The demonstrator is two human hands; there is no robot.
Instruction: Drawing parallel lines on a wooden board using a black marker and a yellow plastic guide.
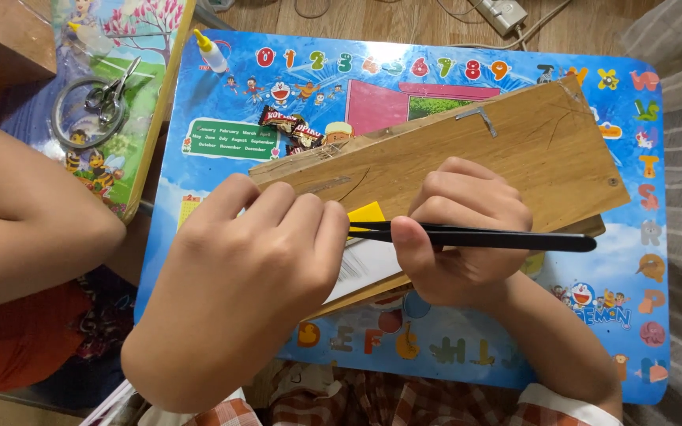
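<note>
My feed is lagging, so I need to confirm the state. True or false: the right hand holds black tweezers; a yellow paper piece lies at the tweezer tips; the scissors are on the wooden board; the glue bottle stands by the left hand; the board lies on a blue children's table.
1. The right hand holds black tweezers: true.
2. A yellow paper piece lies at the tweezer tips: true.
3. The scissors are on the wooden board: false, they lie inside a tape ring off to the left.
4. The glue bottle stands by the left hand: false, it lies at the table's far corner.
5. The board lies on a blue children's table: true.
</note>
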